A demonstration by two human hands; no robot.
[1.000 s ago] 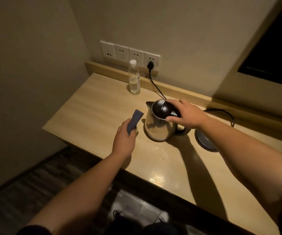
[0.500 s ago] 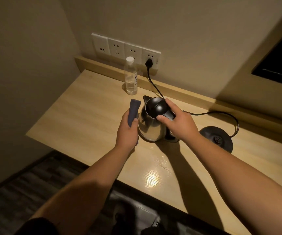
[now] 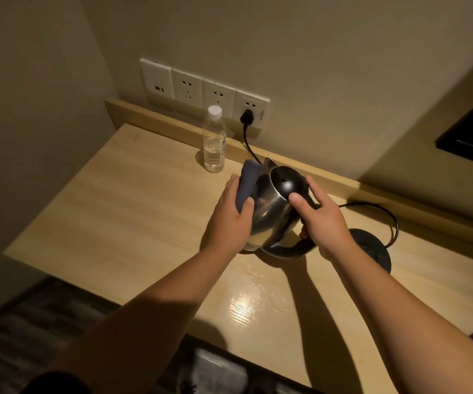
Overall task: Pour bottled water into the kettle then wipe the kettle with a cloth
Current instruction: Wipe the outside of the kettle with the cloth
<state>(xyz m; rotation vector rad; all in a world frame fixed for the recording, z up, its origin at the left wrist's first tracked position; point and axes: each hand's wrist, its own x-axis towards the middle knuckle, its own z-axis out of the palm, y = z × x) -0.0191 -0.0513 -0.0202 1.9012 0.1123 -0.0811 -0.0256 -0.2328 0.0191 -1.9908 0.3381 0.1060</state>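
1. Wiping now: my left hand (image 3: pixel 229 220) presses the cloth (image 3: pixel 247 182) flat against the kettle (image 3: pixel 272 211), which stands on the surface (image 3: pixel 133 211) off its base (image 3: pixel 371 251).
2. My right hand (image 3: pixel 324 220) curls round the handle, thumb on the lid.
3. I should brace firmly and sweep downward.
4. The bottle (image 3: pixel 214 140) stands capped behind.
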